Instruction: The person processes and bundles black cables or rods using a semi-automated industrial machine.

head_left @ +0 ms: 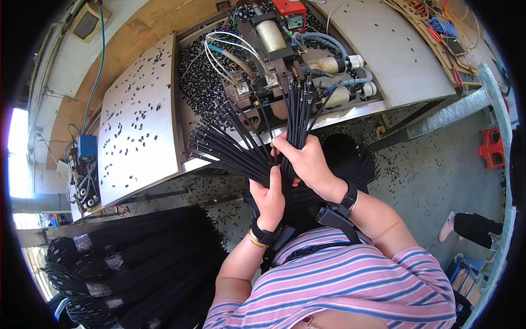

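My left hand (268,202) is closed round a fanned bunch of thin black cables (227,147), whose tips spread to the left over the bench edge. Just above it, my right hand (308,164) grips a tighter bunch of black cables (297,115) that points up toward the machine (274,71). Small metallic ends show on several tips. A single cable stands between the two bunches, near my right thumb. The fingers beneath both bunches are mostly hidden.
Small black offcuts litter the machine bed (205,77), the left white panel (137,120) and the floor (405,159). Large bundles of black cable (148,263) lie at lower left. A red stool (491,148) and another person's foot (447,227) are at right.
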Demonstrator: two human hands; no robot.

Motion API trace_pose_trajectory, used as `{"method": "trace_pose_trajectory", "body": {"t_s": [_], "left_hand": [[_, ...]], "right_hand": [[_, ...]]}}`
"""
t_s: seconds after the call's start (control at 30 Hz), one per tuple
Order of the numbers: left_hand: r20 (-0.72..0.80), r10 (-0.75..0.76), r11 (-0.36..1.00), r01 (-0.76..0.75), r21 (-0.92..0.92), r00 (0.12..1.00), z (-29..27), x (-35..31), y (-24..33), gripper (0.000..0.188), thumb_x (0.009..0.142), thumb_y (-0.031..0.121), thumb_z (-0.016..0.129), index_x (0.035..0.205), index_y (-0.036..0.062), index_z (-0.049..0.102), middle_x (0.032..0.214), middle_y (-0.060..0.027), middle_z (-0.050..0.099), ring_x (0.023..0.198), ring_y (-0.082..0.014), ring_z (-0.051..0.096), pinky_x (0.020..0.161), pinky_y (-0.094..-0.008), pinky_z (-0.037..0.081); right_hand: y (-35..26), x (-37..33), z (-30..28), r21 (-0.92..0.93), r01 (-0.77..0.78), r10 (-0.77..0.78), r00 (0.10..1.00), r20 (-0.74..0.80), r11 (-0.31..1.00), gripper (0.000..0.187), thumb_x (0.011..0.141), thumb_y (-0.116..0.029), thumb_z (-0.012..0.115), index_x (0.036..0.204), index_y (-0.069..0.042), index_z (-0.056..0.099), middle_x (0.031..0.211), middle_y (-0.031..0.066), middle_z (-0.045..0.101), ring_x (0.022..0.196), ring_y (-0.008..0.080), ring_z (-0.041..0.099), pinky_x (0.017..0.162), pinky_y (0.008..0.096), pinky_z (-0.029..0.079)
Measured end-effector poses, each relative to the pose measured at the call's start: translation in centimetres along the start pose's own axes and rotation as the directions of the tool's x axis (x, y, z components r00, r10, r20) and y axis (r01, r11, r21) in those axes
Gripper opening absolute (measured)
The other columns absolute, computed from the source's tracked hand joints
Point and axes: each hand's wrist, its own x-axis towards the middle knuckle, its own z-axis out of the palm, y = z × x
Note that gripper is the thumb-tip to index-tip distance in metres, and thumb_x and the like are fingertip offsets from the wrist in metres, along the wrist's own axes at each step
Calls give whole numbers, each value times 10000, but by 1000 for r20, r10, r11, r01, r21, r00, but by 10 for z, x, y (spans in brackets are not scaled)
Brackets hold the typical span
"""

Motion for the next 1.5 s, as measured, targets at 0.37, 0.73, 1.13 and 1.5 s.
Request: {"method": "trace_pose_trajectory", "body": {"t_s": [0.37, 0.73, 1.13, 1.5], "left_hand": [[36, -111, 987, 114, -112, 993, 7, 0, 18, 222, 922, 30, 526, 1140, -11, 527, 1019, -46, 608, 875, -105, 571, 785, -240, 457], [98, -113, 974, 129, -183, 989, 9, -2, 13, 191, 932, 15, 485, 1113, -33, 448, 893, -102, 610, 636, -160, 622, 553, -274, 542], [-10, -58, 996, 57, -62, 998, 1, 1, 1, 140, 926, 48, 535, 1055, 5, 503, 912, -41, 576, 731, -102, 557, 654, -239, 485], [53, -110, 984, 116, -135, 993, 3, 7, 8, 131, 946, 65, 497, 1052, -12, 486, 829, -106, 604, 560, -169, 593, 507, -290, 517]], "right_hand": [[-2, 2, 0, 30, -74, 74, 997, -4, 997, 163, 880, -167, 633, 861, -5, 622, 751, 41, 636, 637, 79, 577, 578, 226, 455], [-7, -1, -11, -122, -100, 119, 981, 155, 987, 172, 871, -164, 655, 906, 4, 648, 781, 41, 648, 685, 79, 587, 621, 232, 469], [1, 1, -3, -39, -1, 1, 1000, -15, 999, 178, 867, -159, 653, 871, 19, 653, 779, 49, 652, 705, 92, 600, 648, 236, 471], [-7, 7, 2, 9, -46, 46, 999, -7, 999, 174, 873, -162, 646, 898, 11, 642, 771, 35, 638, 647, 83, 576, 581, 229, 454]]}}
